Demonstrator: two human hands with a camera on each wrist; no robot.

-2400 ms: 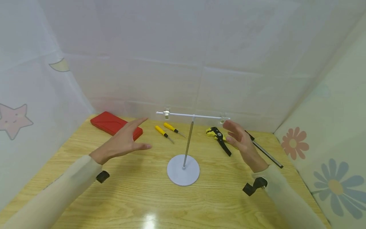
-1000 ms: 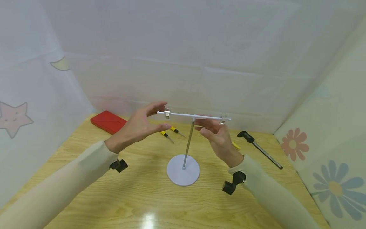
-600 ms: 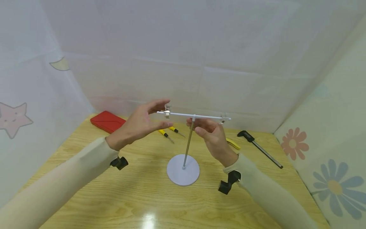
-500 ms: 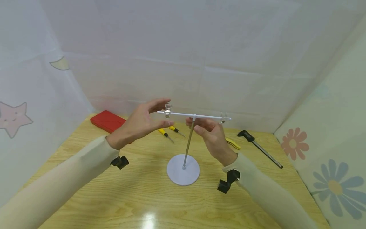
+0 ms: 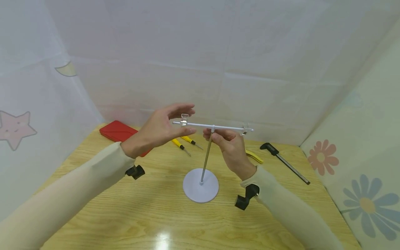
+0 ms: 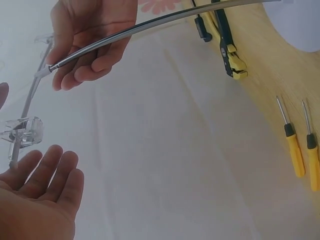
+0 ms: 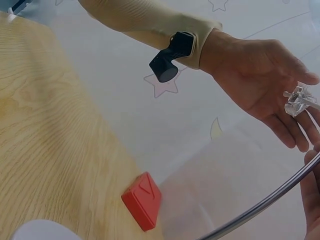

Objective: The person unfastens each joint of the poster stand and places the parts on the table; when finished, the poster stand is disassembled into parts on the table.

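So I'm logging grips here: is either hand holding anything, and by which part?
The right hand grips the white T-shaped stand's metal pole near its top. The left hand is open around the clear clip, holding nothing.

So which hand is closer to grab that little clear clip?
Probably the left hand: its open fingers sit around the clear clip on the crossbar's end. The right hand is busy gripping the metal pole.

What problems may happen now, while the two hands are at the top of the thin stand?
1. The stand is a thin pole on a small round base. The right hand grips the pole near its top, so a sideways pull might tip it.
2. The left hand is open around the clear clip at the crossbar end; a bump may bend or turn the bar.
3. If it falls, it may hit the yellow screwdrivers.
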